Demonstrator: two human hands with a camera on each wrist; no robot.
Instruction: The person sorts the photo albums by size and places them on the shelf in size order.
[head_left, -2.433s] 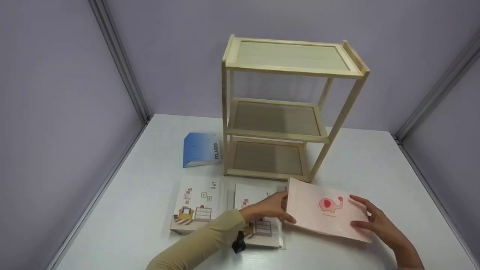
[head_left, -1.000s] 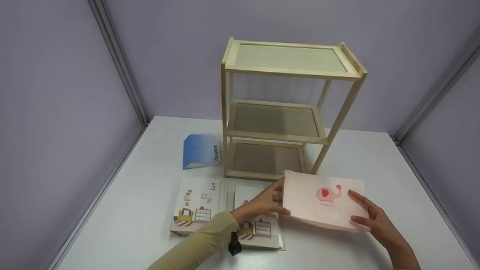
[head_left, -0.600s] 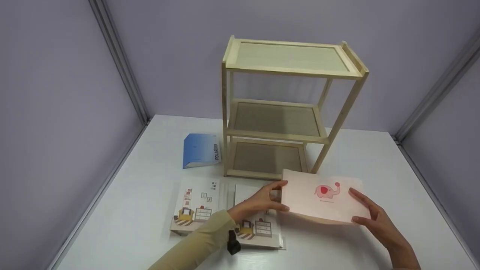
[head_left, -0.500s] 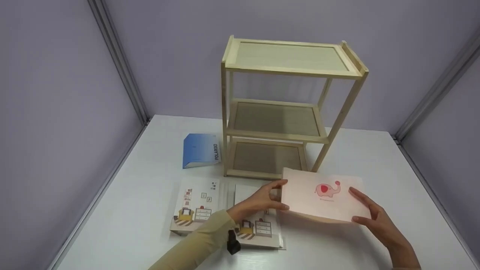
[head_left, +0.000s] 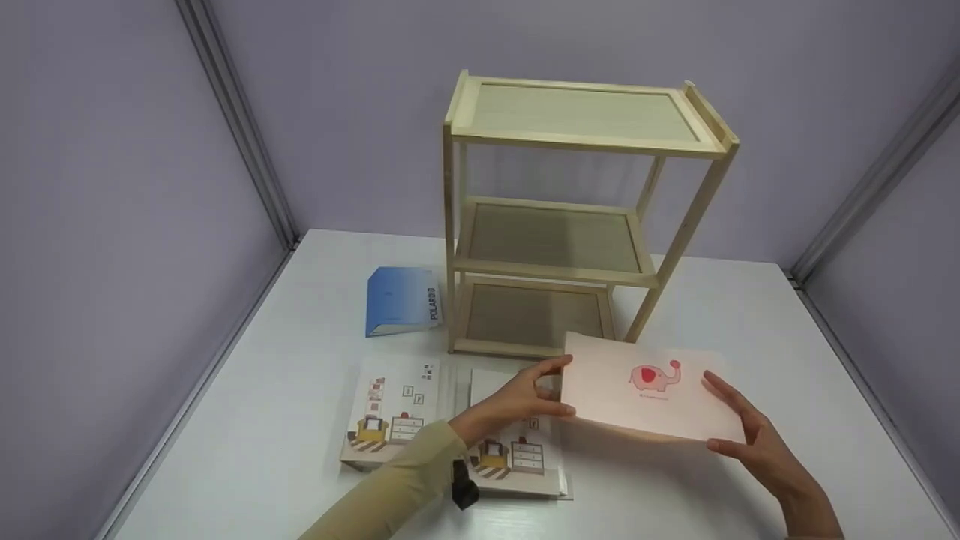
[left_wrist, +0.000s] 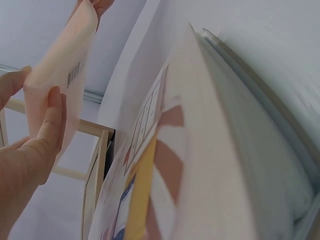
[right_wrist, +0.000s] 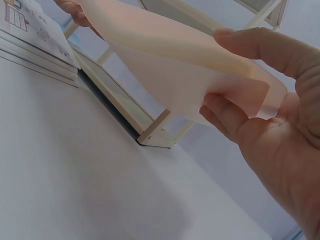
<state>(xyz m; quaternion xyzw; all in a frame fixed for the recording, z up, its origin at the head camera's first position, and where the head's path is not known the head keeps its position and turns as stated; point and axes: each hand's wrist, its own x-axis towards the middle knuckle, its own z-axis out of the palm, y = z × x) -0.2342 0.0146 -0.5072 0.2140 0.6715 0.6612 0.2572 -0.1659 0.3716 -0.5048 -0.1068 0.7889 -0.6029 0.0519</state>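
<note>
A thin pink booklet (head_left: 600, 379) with an elephant drawn on its cover is held up off the white table, in front of the shelf's right side. My left hand (head_left: 517, 401) pinches its left edge, thumb on the cover and fingers underneath. At the other end, my right hand (head_left: 757, 442) grips the right edge. A barcode shows on the underside of the booklet (left_wrist: 70, 75) in the left wrist view. The right wrist view shows the soft booklet (right_wrist: 165, 55) bowing between the hands. Below my left forearm lies a white picture-covered album (head_left: 525, 469), partly hidden.
A three-tier wooden shelf (head_left: 555, 274) stands at the back, its tiers bare. Another white album (head_left: 394, 401) lies left of the covered one. Beside the shelf's left leg rests a blue album marked POLAROID (head_left: 401, 296). Walls enclose the white table (head_left: 292, 322).
Both hands have lifted the pink booklet and shifted it slightly left and toward the shelf. Its tilt has changed a little. The shelf and other albums have stayed put.
</note>
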